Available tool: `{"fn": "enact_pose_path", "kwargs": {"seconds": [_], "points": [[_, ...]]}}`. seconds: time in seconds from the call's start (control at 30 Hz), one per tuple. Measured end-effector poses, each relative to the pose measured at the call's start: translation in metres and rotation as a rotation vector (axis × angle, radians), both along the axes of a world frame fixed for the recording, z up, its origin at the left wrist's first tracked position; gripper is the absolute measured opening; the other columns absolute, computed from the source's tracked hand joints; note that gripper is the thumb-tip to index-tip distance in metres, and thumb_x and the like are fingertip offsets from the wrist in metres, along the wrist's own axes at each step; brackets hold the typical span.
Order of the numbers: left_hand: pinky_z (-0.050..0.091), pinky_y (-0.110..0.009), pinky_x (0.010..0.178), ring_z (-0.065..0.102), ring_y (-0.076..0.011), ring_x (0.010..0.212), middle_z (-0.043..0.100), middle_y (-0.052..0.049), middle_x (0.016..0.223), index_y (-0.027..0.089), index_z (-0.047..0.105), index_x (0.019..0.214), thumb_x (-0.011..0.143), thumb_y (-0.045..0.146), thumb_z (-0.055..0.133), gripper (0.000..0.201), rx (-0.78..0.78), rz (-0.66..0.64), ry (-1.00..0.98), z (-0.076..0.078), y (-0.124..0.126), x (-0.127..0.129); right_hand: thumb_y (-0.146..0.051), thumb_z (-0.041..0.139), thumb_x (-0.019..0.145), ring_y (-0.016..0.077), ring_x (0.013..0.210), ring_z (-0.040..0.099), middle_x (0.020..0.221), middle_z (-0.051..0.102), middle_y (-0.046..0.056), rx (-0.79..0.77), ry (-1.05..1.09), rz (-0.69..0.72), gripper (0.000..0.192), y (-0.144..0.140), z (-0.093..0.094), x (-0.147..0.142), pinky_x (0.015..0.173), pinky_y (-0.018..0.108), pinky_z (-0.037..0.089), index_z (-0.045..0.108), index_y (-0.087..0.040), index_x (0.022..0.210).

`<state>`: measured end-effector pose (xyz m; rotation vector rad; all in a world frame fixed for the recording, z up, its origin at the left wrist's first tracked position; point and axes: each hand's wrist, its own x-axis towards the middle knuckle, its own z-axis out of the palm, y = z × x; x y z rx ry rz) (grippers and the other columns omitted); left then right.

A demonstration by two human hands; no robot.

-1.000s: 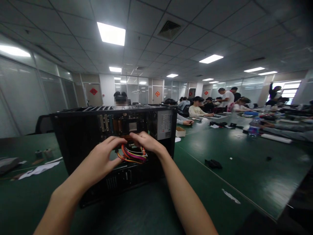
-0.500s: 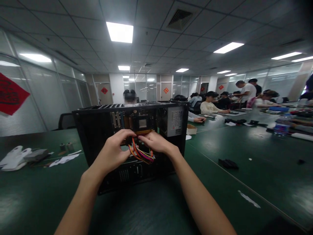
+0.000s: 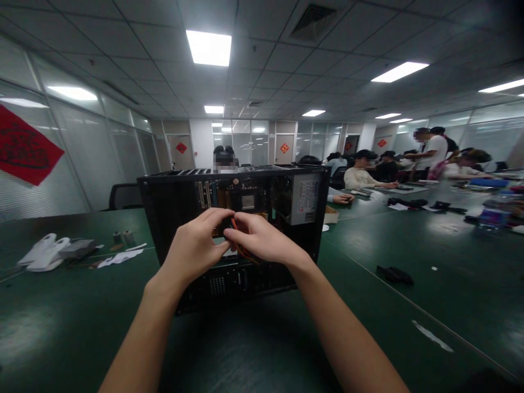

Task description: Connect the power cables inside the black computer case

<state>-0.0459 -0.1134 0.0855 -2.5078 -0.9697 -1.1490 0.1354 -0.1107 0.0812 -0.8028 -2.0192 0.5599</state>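
Left hand, right hand: pinched grip on thin, curved, orange wires

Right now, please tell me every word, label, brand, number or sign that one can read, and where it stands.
None is legible.
Label on the power supply in the computer case: too small, blurred.
Large red diamond sign, far left: dark characters, unclear.
Smaller red diamond signs on doors behind: too small.
Bottle at right: too blurred.

The computer case blocks the way ahead, with passage over the table to its right
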Motion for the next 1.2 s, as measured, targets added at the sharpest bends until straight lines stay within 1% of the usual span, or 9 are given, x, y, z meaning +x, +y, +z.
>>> {"fn": "enact_pose_path", "kwargs": {"seconds": [0.17, 0.3, 0.43, 0.6, 0.77, 0.93, 1.0, 1.1, 1.2], "points": [[0.053, -0.038, 0.091, 0.063, -0.0231, 0.106, 0.064, -0.007, 0.125, 0.023, 0.054, 0.131, 0.078, 0.023, 0.062, 0.054, -0.062, -0.059, -0.024, 0.000, 0.000, 0.000, -0.027, 0.055, 0.087, 0.0139, 0.076, 0.056, 0.084, 0.061, 0.000, -0.089, 0.151, 0.066, 0.016, 0.004, -0.003, 0.002, 0.071, 0.026, 0.044, 0.059, -0.015, 0.097], [0.055, -0.036, 0.089, 0.065, -0.0220, 0.102, 0.065, -0.007, 0.122, 0.023, 0.055, 0.130, 0.078, 0.027, 0.065, 0.054, -0.117, -0.088, -0.034, 0.004, -0.005, 0.000, -0.026, 0.057, 0.086, 0.0126, 0.070, 0.057, 0.077, 0.060, -0.001, -0.238, 0.239, 0.176, 0.018, -0.004, 0.001, 0.008, 0.062, 0.023, 0.045, 0.058, -0.015, 0.101], [0.056, -0.035, 0.087, 0.066, -0.0219, 0.100, 0.068, -0.006, 0.117, 0.022, 0.054, 0.132, 0.080, 0.030, 0.063, 0.053, -0.204, -0.147, -0.040, 0.011, -0.013, 0.003, -0.024, 0.059, 0.086, 0.0114, 0.068, 0.058, 0.074, 0.062, -0.002, -0.285, 0.285, 0.199, 0.025, -0.016, 0.006, 0.014, 0.060, 0.021, 0.045, 0.058, -0.015, 0.110], [0.056, -0.031, 0.081, 0.069, -0.0193, 0.091, 0.071, -0.004, 0.104, 0.021, 0.053, 0.130, 0.081, 0.030, 0.062, 0.051, -0.217, -0.169, -0.048, 0.014, -0.020, 0.005, -0.023, 0.058, 0.087, 0.0125, 0.068, 0.058, 0.072, 0.062, -0.002, -0.257, 0.272, 0.177, 0.032, -0.021, 0.007, 0.015, 0.059, 0.022, 0.045, 0.059, -0.017, 0.118], [0.054, -0.027, 0.076, 0.068, -0.0173, 0.085, 0.072, -0.001, 0.095, 0.025, 0.056, 0.123, 0.076, 0.027, 0.067, 0.049, -0.166, -0.085, -0.028, 0.014, -0.019, 0.003, -0.023, 0.054, 0.089, 0.0142, 0.070, 0.059, 0.072, 0.063, -0.001, -0.206, 0.199, 0.131, 0.033, -0.029, 0.008, 0.008, 0.067, 0.027, 0.049, 0.061, -0.016, 0.121], [0.053, -0.028, 0.072, 0.068, -0.0175, 0.079, 0.071, 0.000, 0.090, 0.026, 0.057, 0.120, 0.073, 0.027, 0.069, 0.049, -0.097, 0.025, -0.040, 0.012, -0.019, 0.004, -0.014, 0.061, 0.080, 0.0182, 0.093, 0.063, 0.102, 0.069, 0.003, -0.026, 0.174, 0.078, 0.042, -0.035, 0.009, 0.002, 0.089, 0.033, 0.049, 0.063, -0.019, 0.122], [0.053, -0.029, 0.072, 0.068, -0.0177, 0.078, 0.071, 0.000, 0.091, 0.026, 0.057, 0.121, 0.072, 0.027, 0.069, 0.050, -0.079, 0.036, -0.057, 0.011, -0.019, 0.007, -0.010, 0.059, 0.077, 0.0187, 0.096, 0.063, 0.108, 0.069, 0.003, -0.007, 0.199, 0.077, 0.046, -0.033, 0.009, 0.001, 0.093, 0.034, 0.048, 0.063, -0.020, 0.122], [0.053, -0.029, 0.072, 0.067, -0.0177, 0.079, 0.070, 0.000, 0.092, 0.025, 0.056, 0.121, 0.073, 0.026, 0.069, 0.050, -0.097, 0.001, -0.086, 0.010, -0.019, 0.012, -0.007, 0.056, 0.075, 0.0191, 0.097, 0.063, 0.109, 0.069, 0.003, -0.018, 0.228, 0.104, 0.050, -0.030, 0.009, 0.003, 0.095, 0.037, 0.047, 0.063, -0.019, 0.123], [0.054, -0.029, 0.074, 0.067, -0.0171, 0.081, 0.070, -0.001, 0.093, 0.024, 0.054, 0.123, 0.075, 0.027, 0.070, 0.051, -0.158, -0.099, -0.116, 0.012, -0.021, 0.015, -0.006, 0.054, 0.073, 0.0199, 0.100, 0.063, 0.110, 0.069, 0.002, -0.022, 0.245, 0.162, 0.052, -0.030, 0.012, 0.009, 0.098, 0.039, 0.046, 0.063, -0.020, 0.123]]}}
